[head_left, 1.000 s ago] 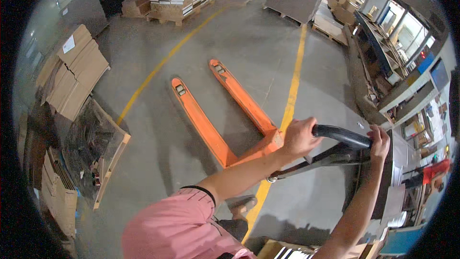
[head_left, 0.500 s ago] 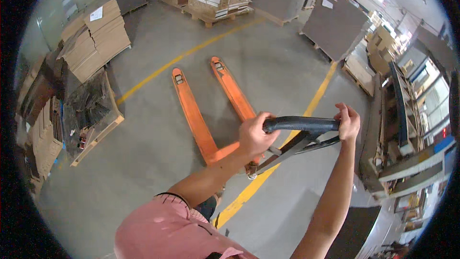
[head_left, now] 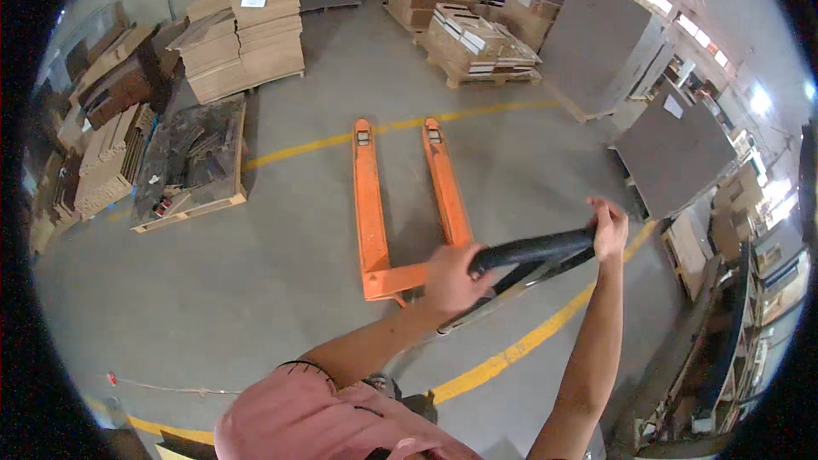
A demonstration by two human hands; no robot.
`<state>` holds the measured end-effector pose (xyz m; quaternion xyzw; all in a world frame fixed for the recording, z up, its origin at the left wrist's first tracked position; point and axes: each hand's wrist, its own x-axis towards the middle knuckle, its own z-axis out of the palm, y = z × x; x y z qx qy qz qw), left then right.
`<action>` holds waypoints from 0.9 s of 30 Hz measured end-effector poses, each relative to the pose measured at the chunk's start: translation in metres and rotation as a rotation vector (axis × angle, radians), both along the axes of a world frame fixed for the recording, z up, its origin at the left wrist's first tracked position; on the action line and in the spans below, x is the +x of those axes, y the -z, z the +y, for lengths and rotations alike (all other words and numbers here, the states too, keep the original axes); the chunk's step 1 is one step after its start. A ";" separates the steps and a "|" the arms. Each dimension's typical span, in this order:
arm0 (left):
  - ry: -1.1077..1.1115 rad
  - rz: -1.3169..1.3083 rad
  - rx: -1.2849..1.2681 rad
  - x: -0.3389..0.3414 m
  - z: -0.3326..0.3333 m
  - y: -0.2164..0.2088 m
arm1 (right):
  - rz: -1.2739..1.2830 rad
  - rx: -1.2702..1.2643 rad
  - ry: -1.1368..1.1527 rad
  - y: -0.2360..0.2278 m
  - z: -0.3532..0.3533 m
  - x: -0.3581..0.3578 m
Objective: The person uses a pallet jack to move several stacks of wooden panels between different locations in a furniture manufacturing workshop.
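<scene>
An orange pallet jack [head_left: 372,221] stands on the grey floor, its two bare forks pointing away from me. Its black handle [head_left: 541,249] reaches up toward me, the left end nearer. My left hand [head_left: 456,279] is wrapped round the handle's left end, slightly blurred by motion. At the right end my right hand [head_left: 608,230] grips the bar, with some fingers raised or partly hidden. The fork tips lie over a yellow floor line [head_left: 311,149].
At left, a low wooden pallet [head_left: 200,215] carries dark sheeting, with stacked brown boards [head_left: 268,43] behind it. A loaded pallet [head_left: 481,47] stands ahead. Tall grey stacks [head_left: 677,149] and a shelf rack [head_left: 737,332] line the right. Another yellow line [head_left: 520,345] runs beneath the handle.
The surroundings have shifted rightward in view. The forks now point more straight ahead, and their tips have come over the far yellow line. Both hands stay on the handle, whose left end sits lower.
</scene>
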<state>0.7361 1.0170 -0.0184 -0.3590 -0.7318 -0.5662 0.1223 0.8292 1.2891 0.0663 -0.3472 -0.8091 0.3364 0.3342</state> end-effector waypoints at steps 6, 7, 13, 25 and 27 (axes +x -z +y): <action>-0.332 -0.105 0.013 -0.192 0.059 0.015 | -0.331 0.305 -0.073 -0.014 0.012 -0.139; -0.402 -0.092 0.029 -0.225 0.074 0.018 | -0.337 0.298 -0.127 -0.016 0.017 -0.160; -0.473 -0.121 0.011 -0.366 0.181 0.029 | -0.372 0.259 -0.103 -0.022 0.090 -0.263; -0.626 -0.128 -0.037 -0.526 0.360 0.012 | -0.409 0.204 -0.132 -0.017 0.319 -0.500; -0.592 -0.221 -0.071 -0.553 0.384 0.013 | -0.392 0.214 -0.177 -0.012 0.357 -0.542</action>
